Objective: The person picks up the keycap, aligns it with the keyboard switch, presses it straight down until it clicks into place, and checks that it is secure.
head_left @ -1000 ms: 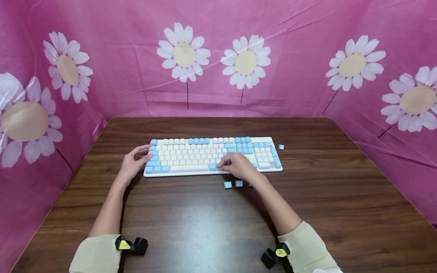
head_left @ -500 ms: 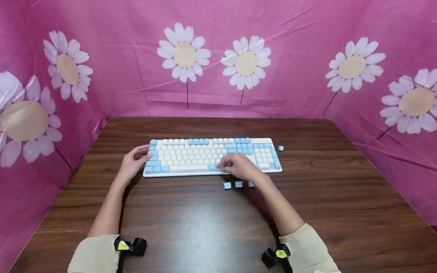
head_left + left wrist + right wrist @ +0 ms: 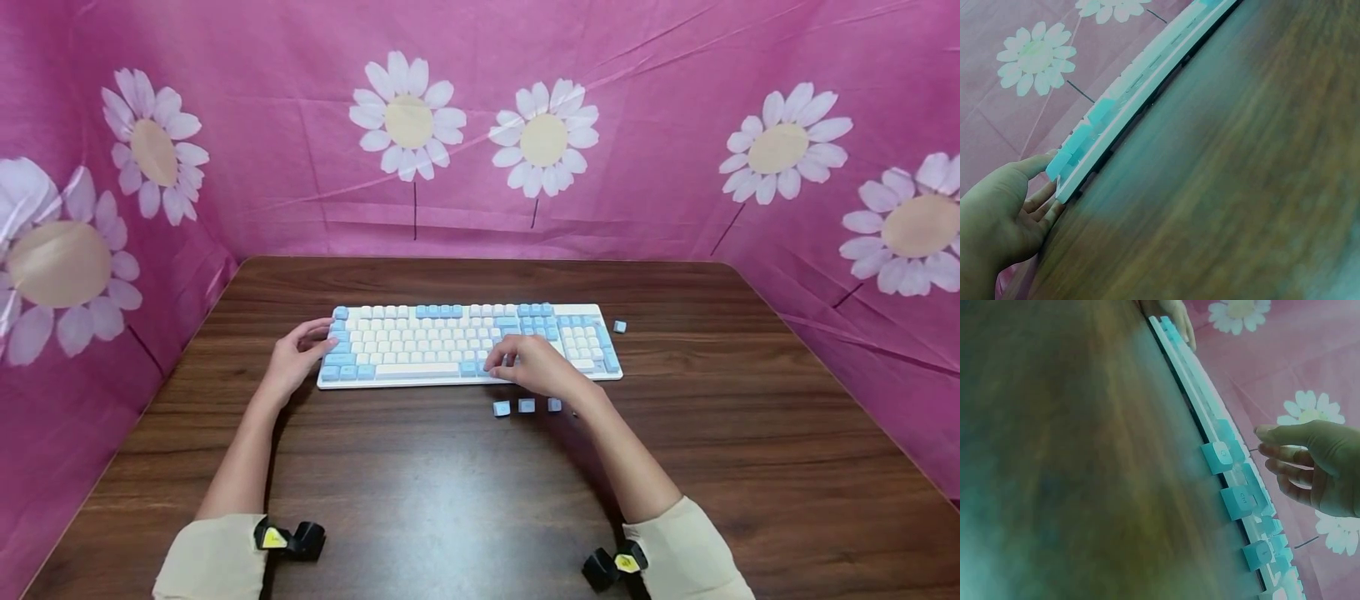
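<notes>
A white keyboard (image 3: 416, 381) with white and light-blue keys lies across the table. My left hand (image 3: 292, 360) holds its left end; in the left wrist view the thumb is against the blue edge keys and the other fingers are at the side of the case. Over the lower row, right of the space bar, hovers my right hand (image 3: 536, 367). Its thumb and fingers are loosely bent, with nothing seen between them in the right wrist view. Just below the fingertips sits a blue key (image 3: 485, 368). Several loose blue keycaps (image 3: 527, 406) lie in a row before the keyboard.
Another loose blue keycap (image 3: 619, 327) lies beyond the keyboard's right end. The brown wooden table (image 3: 420, 467) reaches back to a pink curtain (image 3: 480, 225) with daisies.
My right hand has drawn slightly to the right and away from the lower-row key, which now shows more. The left hand has stayed at the keyboard's left end.
</notes>
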Demonstrator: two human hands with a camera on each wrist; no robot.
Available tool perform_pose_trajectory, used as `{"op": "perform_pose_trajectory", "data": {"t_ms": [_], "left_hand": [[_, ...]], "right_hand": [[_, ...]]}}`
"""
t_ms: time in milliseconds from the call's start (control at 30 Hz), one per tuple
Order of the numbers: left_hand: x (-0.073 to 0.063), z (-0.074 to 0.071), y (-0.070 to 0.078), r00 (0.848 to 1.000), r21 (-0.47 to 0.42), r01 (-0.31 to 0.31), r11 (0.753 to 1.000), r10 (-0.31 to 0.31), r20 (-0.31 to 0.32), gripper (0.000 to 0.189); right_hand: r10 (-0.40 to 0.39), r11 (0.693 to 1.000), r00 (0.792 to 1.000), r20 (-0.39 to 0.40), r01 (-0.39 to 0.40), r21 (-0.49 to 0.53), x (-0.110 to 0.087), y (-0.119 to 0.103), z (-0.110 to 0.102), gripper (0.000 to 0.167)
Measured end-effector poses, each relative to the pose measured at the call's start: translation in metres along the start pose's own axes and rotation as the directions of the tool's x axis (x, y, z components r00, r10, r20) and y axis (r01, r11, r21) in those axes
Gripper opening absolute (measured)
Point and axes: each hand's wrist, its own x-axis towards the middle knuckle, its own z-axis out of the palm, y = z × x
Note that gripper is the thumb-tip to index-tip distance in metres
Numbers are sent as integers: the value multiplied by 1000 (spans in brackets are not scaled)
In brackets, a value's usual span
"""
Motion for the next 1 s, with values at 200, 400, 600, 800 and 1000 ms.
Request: {"op": "perform_pose_trajectory", "data": {"t_ms": [200,400,600,800,1000], "left_hand": [[-1,0,0,1000,-5,0,1000,0,1,44],[-1,-1,0,1000,-5,5,1000,-5,9,45],[0,-1,0,1000,-4,11,1000,-11,10,45],[0,-1,1,1000,-11,16,1000,-16,8,45],[1,-1,-1,1000,0,11,1000,-11,9,45]], "right_hand": [[-33,999,999,34,33,23,-9,2,1,3],[-26,999,998,57,24,47,-20,6,1,3],[-36,995,992,119,25,95,-25,11,2,7],[-80,992,982,170,61,112,-26,14,6,13],[-100,992,975,200,81,100,-27,15,8,19]]}}
